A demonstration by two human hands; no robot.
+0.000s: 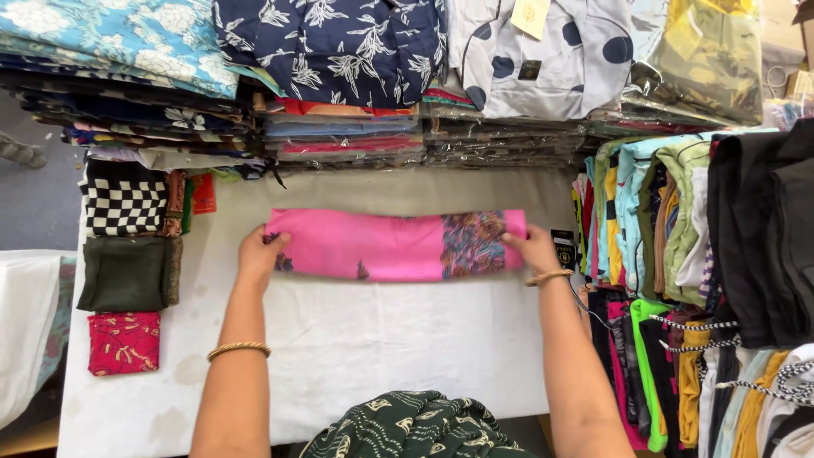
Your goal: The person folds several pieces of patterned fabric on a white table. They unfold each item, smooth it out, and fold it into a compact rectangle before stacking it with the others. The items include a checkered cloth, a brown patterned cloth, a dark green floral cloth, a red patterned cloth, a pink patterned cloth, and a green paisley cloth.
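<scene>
Pink folded cloth (386, 245) lying across the table (339, 339), near its far edge. Left hand (259, 253) pressing one end, fingers curled onto it; right hand (532, 247) gripping the patterned end. Possible trouble: fold slipping open if one hand lifts early, or snagging on the clothes stacks (678, 254) at the right edge.

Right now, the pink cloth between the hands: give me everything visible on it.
The pink cloth is a long, narrow folded band lying flat and crosswise on the white table cover. It looks like thin woven fabric, bright pink, with a multicoloured printed panel near its right end and small dark motifs along the lower edge. The left hand presses its left end and the right hand presses its right end. Stacked packed garments sit just behind it, apart from it.
</scene>
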